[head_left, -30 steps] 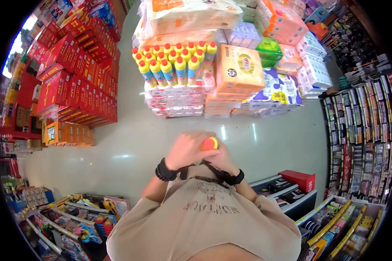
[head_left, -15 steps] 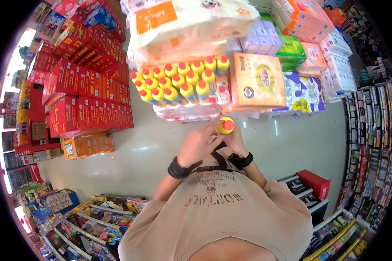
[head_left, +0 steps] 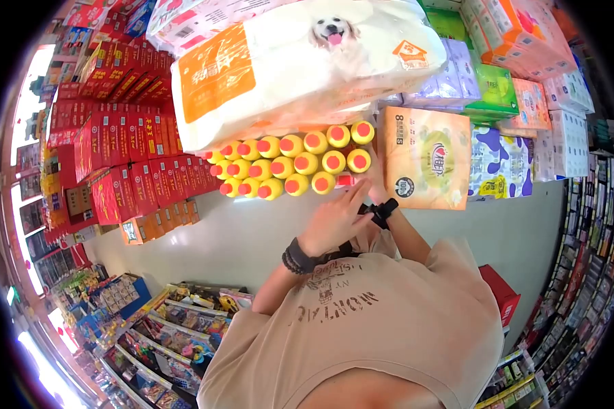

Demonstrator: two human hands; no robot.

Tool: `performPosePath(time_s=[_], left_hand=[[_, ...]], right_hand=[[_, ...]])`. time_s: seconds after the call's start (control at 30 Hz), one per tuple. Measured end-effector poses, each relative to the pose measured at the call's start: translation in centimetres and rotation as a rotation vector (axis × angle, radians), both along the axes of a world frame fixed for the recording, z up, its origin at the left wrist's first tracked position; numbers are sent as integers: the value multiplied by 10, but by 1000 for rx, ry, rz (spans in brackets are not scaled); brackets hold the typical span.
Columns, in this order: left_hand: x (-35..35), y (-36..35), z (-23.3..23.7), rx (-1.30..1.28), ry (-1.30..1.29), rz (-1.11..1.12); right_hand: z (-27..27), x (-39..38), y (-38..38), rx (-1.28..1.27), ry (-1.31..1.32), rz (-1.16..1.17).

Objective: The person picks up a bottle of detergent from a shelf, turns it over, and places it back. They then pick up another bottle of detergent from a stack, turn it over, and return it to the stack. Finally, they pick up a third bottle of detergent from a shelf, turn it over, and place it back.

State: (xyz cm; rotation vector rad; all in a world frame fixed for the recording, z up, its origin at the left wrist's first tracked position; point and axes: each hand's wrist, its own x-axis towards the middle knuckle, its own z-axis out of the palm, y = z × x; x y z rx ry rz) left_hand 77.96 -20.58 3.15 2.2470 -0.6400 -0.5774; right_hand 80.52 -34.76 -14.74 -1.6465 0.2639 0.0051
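Yellow bottles with red caps [head_left: 282, 165] stand upright in tight rows. My right hand [head_left: 378, 178] reaches up along the right end of the rows, against a yellow bottle [head_left: 359, 161] in the middle row. Its fingers are partly hidden between that bottle and the orange tissue pack [head_left: 426, 157]; they appear to grip the bottle's side. Nearer my body, my left hand [head_left: 333, 221] is empty, its fingers stretched toward the right wrist and the front right corner of the rows.
A large white pack with a dog picture [head_left: 280, 68] lies behind the bottles. Purple, green and patterned packs [head_left: 501, 160] are stacked at right. Red boxes [head_left: 126, 140] rise at left. Shelves of goods [head_left: 177, 327] line the aisle behind me.
The bottle that was in front of my body has moved forward to the right end of the middle row with my right hand. My left hand has come off it.
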Motion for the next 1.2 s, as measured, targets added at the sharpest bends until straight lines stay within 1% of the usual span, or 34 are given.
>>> performPosePath(time_s=[0.03,0.07,0.27,0.47,0.53,0.63,0.67,0.73,0.77,0.9,0.93,1.03,1.07,1.17,1.2], left_hand=[[1,0,2,3,52,-11],[2,-1,0,-8,-24,-33],[12,3,-19,-52,-120,-83],[17,4,-17,-59,-117,-47],[14,4,-15,-26,-85,-42],[9,6,-7,-1,-38,-4],[5,7,-6,2,-20,12],[-4,11,-12,-17,-56,43],[-9,14,-15,-29,-77,59],[-25,25,-25,-22,-93,98],[-30,29,-26,-23,-103,115],[-41,37,-20,-47,-161,177],[-46,40,-18,-59,-184,202],[-70,52,-27,-97,-200,277],[-79,56,-31,-86,-212,288]], right_hand=[[-3,0,2,-9,2,-16],[-7,-2,4,-13,3,-31],[-22,-3,14,-46,1,-95],[-39,0,21,-85,4,-111],[-37,2,21,-71,-4,-111],[-26,0,23,35,-16,-122],[-37,2,20,80,-8,-67],[-42,1,17,-8,-47,-17],[-43,-2,17,-57,-123,-62],[-18,-6,17,175,46,-74],[-15,-5,19,169,73,-106],[-12,-12,24,255,82,-119],[-25,-16,22,210,135,-80],[-42,-28,22,313,190,-98],[-10,-30,32,185,232,-136]])
